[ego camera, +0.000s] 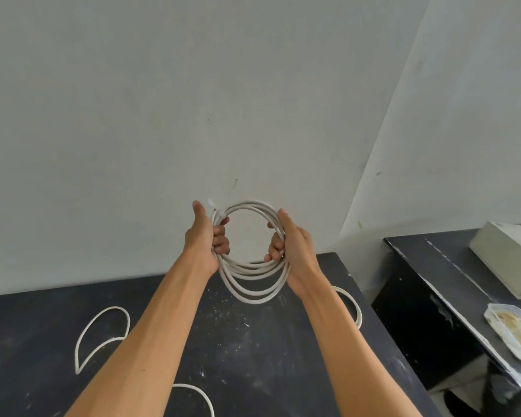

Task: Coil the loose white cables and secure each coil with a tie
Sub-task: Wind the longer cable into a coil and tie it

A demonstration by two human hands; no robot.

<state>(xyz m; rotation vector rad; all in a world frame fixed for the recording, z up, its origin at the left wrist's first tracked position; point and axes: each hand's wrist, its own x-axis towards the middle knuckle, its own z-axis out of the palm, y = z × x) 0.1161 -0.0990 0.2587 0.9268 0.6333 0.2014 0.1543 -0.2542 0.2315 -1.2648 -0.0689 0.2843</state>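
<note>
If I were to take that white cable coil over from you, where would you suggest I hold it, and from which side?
Grip the bottom arc of the coil, coming up from below. There the loops hang free between the left hand and the right hand, which hold its two sides, so that part is clear. Close around all the loops together, since they fan apart there and no tie is visible.

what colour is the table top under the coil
Black, scuffed with white specks, in the head view: table top below the coil.
</note>
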